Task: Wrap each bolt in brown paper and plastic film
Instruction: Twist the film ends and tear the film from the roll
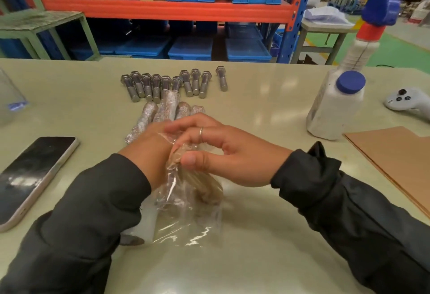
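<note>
Paper-wrapped bolt (186, 172) held near centre, long axis running near-to-far, inside plastic film (188, 219). Right hand (223, 154) pinching far end, thumb against fingers. Left hand (149, 154) alongside at left; grip apparently closed, fingers hidden.

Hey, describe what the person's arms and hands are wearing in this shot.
Both arms are in dark grey, slightly shiny jacket sleeves with gathered cuffs at the wrists. The hands are bare, no gloves. The right hand has a thin silver ring on one finger. The left hand shows no jewellery.
</note>
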Available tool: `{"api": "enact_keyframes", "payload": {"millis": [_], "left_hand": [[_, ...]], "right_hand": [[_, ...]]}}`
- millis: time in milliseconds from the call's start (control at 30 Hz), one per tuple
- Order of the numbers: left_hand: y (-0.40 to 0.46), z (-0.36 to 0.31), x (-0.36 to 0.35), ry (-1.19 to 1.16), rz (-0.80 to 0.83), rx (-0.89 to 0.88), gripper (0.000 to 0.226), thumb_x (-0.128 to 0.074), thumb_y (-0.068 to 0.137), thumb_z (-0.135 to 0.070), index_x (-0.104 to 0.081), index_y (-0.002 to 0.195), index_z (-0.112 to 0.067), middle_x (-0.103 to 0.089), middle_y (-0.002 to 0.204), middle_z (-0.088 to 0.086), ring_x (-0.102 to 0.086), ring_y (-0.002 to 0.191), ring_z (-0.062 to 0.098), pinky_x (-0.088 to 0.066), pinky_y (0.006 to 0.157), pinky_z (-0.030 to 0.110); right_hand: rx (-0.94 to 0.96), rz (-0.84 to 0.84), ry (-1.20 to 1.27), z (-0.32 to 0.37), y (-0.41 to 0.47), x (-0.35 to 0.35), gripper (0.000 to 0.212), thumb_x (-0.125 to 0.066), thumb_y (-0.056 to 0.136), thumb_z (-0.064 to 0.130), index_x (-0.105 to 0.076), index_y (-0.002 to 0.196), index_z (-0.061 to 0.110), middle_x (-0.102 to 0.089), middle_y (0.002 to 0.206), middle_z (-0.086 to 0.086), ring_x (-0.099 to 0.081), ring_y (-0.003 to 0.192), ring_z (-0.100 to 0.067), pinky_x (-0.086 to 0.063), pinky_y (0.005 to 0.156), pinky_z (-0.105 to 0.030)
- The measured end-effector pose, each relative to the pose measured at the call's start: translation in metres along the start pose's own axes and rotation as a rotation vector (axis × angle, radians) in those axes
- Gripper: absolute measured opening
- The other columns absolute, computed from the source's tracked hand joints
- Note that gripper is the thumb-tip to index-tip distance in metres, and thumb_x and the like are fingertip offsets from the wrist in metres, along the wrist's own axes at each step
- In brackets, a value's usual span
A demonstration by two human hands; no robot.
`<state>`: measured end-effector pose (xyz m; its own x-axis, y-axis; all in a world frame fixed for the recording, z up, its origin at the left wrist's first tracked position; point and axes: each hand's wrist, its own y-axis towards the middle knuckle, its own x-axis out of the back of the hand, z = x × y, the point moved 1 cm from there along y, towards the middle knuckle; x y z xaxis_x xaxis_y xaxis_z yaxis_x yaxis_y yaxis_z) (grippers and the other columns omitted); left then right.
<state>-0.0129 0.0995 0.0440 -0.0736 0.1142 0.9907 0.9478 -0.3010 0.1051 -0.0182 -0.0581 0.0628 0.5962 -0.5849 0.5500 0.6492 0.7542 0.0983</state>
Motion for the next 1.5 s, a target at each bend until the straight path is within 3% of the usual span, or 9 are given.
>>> {"api": "enact_keyframes", "payload": {"millis": [100, 400, 667, 767, 1033, 1133, 1200, 1333, 1500], "left_hand": [[-0.004, 0.014, 0.003, 0.125, 0.024, 0.092, 0.050, -0.062, 0.082, -0.036, -0.046, 0.128, -0.026, -0.040, 0.121, 0.001, -0.034, 0.113, 0.019, -0.028, 0.082, 0.022], [-0.044, 0.013, -0.002, 0.089, 0.170, 0.210, 0.095, -0.065, 0.069, -0.060, -0.009, 0.140, -0.029, -0.011, 0.128, 0.001, -0.030, 0.118, 0.019, -0.042, 0.095, 0.029], [-0.056, 0.026, -0.011, -0.261, 0.053, 0.300, 0.088, -0.071, 0.077, -0.019, -0.016, 0.146, -0.029, -0.019, 0.140, 0.002, -0.030, 0.128, 0.023, -0.033, 0.101, 0.029], [-0.060, 0.023, -0.012, -0.382, 0.024, 0.259, 0.085, -0.068, 0.078, -0.011, -0.015, 0.131, -0.053, -0.025, 0.142, 0.002, -0.034, 0.129, 0.023, -0.032, 0.100, 0.028], [-0.070, 0.021, -0.021, -0.137, 0.053, 0.325, 0.068, -0.050, 0.086, -0.048, -0.004, 0.136, -0.058, -0.010, 0.152, 0.004, -0.017, 0.137, 0.022, -0.029, 0.105, 0.034], [-0.072, 0.028, -0.012, -0.235, 0.052, 0.395, 0.076, -0.066, 0.070, -0.052, -0.017, 0.126, -0.064, -0.036, 0.127, 0.006, -0.036, 0.120, 0.022, -0.045, 0.075, 0.022], [-0.073, 0.034, -0.011, -0.342, 0.025, 0.416, 0.069, -0.066, 0.071, -0.049, -0.029, 0.129, -0.059, -0.044, 0.106, 0.002, -0.047, 0.095, 0.017, -0.034, 0.057, 0.015], [-0.074, 0.038, -0.009, -0.538, -0.069, 0.465, 0.057, -0.068, 0.073, -0.042, -0.037, 0.118, -0.058, -0.054, 0.091, -0.006, -0.055, 0.076, 0.012, -0.037, 0.048, 0.018], [-0.072, 0.042, 0.005, -0.734, -0.149, 0.508, 0.058, -0.079, 0.059, -0.052, -0.046, 0.106, -0.049, -0.062, 0.084, -0.008, -0.062, 0.073, 0.011, -0.040, 0.054, 0.023]], "right_hand": [[-0.032, -0.018, 0.022, 0.000, 0.004, -0.002, 0.010, -0.057, 0.091, 0.021, -0.062, 0.098, 0.024, -0.043, 0.124, 0.009, -0.039, 0.120, 0.002, -0.027, 0.106, -0.013], [-0.134, 0.034, 0.182, -0.002, 0.016, -0.020, 0.014, -0.046, 0.096, 0.028, -0.052, 0.088, 0.037, -0.059, 0.080, 0.015, -0.058, 0.070, -0.001, -0.050, 0.071, -0.022], [-0.211, 0.167, -0.099, 0.002, 0.026, -0.036, 0.026, -0.049, 0.092, 0.044, -0.061, 0.110, 0.029, -0.063, 0.093, 0.008, -0.057, 0.086, -0.008, -0.043, 0.079, -0.018], [-0.246, 0.177, -0.129, 0.002, 0.022, -0.034, 0.032, -0.048, 0.093, 0.045, -0.059, 0.117, 0.026, -0.064, 0.107, 0.005, -0.057, 0.099, -0.011, -0.041, 0.082, -0.019], [-0.278, 0.198, -0.269, 0.001, 0.016, -0.030, 0.036, -0.049, 0.091, 0.049, -0.057, 0.121, 0.031, -0.049, 0.075, 0.020, -0.048, 0.071, 0.000, -0.030, 0.063, 0.002], [-0.293, 0.210, -0.355, 0.002, 0.017, -0.033, 0.040, -0.048, 0.090, 0.051, -0.057, 0.121, 0.028, -0.041, 0.068, 0.021, -0.042, 0.064, 0.002, -0.031, 0.057, -0.001], [-0.328, 0.239, -0.451, 0.000, 0.018, -0.037, 0.046, -0.047, 0.089, 0.054, -0.055, 0.123, 0.025, -0.041, 0.071, 0.015, -0.042, 0.070, -0.007, -0.031, 0.059, -0.013], [-0.329, 0.201, -0.655, -0.002, 0.016, -0.046, 0.051, -0.046, 0.089, 0.056, -0.052, 0.121, 0.017, -0.055, 0.092, -0.002, -0.046, 0.084, -0.020, -0.031, 0.064, -0.030], [-0.259, 0.067, -0.635, -0.004, 0.005, -0.059, 0.050, -0.053, 0.085, 0.055, -0.039, 0.108, 0.014, -0.044, 0.076, 0.002, -0.046, 0.077, -0.025, -0.028, 0.054, -0.032]]}}
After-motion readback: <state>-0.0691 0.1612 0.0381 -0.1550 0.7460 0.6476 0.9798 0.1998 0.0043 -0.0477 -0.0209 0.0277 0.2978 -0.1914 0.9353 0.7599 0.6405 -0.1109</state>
